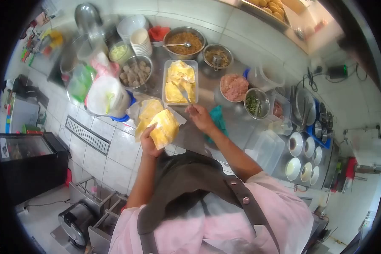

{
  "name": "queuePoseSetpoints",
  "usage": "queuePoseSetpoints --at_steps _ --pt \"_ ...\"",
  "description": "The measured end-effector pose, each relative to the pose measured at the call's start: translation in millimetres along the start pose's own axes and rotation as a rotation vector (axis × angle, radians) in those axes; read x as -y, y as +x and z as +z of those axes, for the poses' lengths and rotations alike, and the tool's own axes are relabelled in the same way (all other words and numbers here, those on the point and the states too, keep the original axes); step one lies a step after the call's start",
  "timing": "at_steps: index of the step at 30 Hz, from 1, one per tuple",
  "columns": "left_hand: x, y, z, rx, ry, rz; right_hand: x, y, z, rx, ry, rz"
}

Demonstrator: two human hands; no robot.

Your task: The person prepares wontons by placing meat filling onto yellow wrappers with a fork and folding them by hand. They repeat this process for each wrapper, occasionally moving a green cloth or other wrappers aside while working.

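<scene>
My left hand point(149, 142) is closed around a stack of yellow dough wrappers point(165, 128), held tilted over the near edge of the counter. More yellow sheets point(147, 111) lie on a plastic wrap just behind it. My right hand point(200, 118) has its fingers curled together at the near end of a clear plastic container point(168, 101). Inside that container are yellow wrappers point(180, 78), with a metal flat-bladed tool point(184, 92) on them. Its near end points toward my right fingertips; whether they grip it I cannot make out.
Along the back stand a bowl of brown filling point(183, 42) with a spoon and a smaller bowl point(218, 57). Pink minced meat point(234, 87), chopped greens point(255, 104) and a teal cloth point(217, 122) are to the right. Several small white bowls point(293, 168) sit farther right; a white tub point(108, 99) is left.
</scene>
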State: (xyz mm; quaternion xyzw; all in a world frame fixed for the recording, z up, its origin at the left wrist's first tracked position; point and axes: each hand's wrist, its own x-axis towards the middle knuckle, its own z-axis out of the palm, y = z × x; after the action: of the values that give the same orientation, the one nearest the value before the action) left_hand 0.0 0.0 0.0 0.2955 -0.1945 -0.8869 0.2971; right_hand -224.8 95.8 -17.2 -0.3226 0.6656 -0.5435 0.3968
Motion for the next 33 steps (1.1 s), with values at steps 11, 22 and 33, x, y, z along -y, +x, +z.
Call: queuePoseSetpoints --at_steps 11,22,33 --pt "48 -1 60 0.177 -0.245 -0.224 -26 -78 -160 -0.436 -0.566 -0.014" --pt "85 69 86 0.197 -0.204 -0.524 62 -61 -177 -0.549 -0.870 -0.049" --pt "121 135 102 0.329 -0.168 -0.725 79 -13 -176 -0.386 -1.233 0.078"
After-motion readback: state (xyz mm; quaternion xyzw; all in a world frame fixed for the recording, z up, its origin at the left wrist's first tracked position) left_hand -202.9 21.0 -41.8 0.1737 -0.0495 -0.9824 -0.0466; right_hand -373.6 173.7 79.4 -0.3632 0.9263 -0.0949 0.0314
